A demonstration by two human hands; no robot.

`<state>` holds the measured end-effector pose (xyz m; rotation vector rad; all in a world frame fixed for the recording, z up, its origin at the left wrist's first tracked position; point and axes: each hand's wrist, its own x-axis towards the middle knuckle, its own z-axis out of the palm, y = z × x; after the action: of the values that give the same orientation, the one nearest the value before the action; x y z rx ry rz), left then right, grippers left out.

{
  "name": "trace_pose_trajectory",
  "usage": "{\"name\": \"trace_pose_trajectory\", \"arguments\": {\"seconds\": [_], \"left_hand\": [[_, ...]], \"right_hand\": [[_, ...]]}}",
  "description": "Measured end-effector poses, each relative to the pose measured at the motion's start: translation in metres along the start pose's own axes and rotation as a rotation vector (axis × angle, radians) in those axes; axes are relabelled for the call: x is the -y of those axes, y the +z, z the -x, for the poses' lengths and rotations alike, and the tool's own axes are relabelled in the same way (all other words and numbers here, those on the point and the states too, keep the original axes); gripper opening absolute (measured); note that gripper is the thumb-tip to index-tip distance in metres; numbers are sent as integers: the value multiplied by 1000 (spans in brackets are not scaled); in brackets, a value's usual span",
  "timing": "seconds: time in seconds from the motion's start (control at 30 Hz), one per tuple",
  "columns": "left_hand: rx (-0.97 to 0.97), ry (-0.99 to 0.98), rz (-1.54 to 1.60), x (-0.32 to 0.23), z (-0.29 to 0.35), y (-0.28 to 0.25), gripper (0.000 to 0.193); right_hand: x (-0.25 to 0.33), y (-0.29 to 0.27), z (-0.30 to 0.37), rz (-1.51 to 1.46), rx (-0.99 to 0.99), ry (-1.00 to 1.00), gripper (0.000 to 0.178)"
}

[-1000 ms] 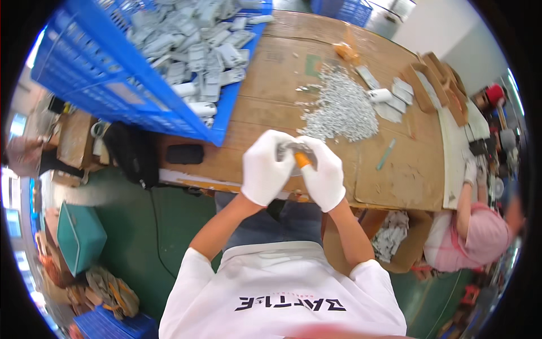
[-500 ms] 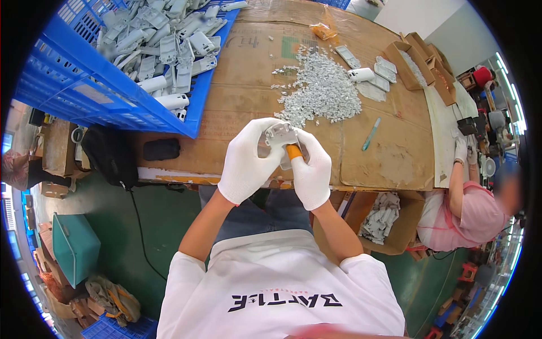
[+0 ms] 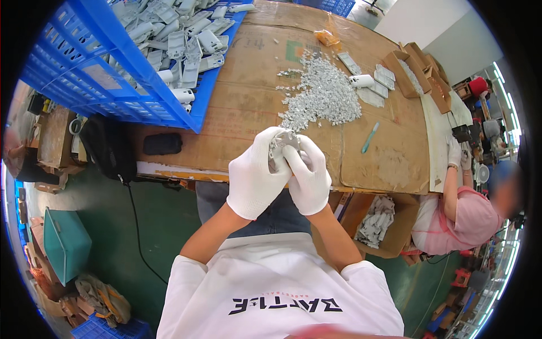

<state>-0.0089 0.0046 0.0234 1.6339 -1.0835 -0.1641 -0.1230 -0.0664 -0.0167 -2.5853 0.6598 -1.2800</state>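
Note:
Both my hands wear white knit gloves and are together above the table's near edge. My left hand [image 3: 255, 176] is closed round a light grey plastic housing [image 3: 279, 146], which is mostly covered by the gloves. Against the same housing presses my right hand [image 3: 311, 179], its thumb lying across the inner side and its fingers curled behind. Just beyond the hands spreads a pile of small pale plastic parts [image 3: 324, 93]. Farther right of it lie several white housings [image 3: 361, 81].
A blue plastic crate [image 3: 144, 104] full of white housings stands at left. A teal pen [image 3: 370, 138] and cardboard trays [image 3: 403, 70] are on the right. Beneath the table is a carton [image 3: 403, 226] of pale pieces. A co-worker in pink [image 3: 468, 217] sits at far right.
The orange piece seen by my right thumb is out of sight. My right thumb has moved up onto the housing, and both hands are closer together.

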Motion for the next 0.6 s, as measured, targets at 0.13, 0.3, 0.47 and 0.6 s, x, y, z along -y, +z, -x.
{"name": "trace_pose_trajectory", "arguments": {"seconds": [0.13,0.3,0.47,0.6], "left_hand": [[10,1,0,0,4,0,38],[37,-11,15,7,11,5,43],[144,-44,-29,5,6,16,43],[174,-45,-21,-5,3,17,43]], "right_hand": [[4,-1,2,-48,-32,10,45],[8,-9,6,-79,45,103,43],[-8,-10,11,-104,-28,111,42],[-9,-11,14,-15,-83,111,43]]}}
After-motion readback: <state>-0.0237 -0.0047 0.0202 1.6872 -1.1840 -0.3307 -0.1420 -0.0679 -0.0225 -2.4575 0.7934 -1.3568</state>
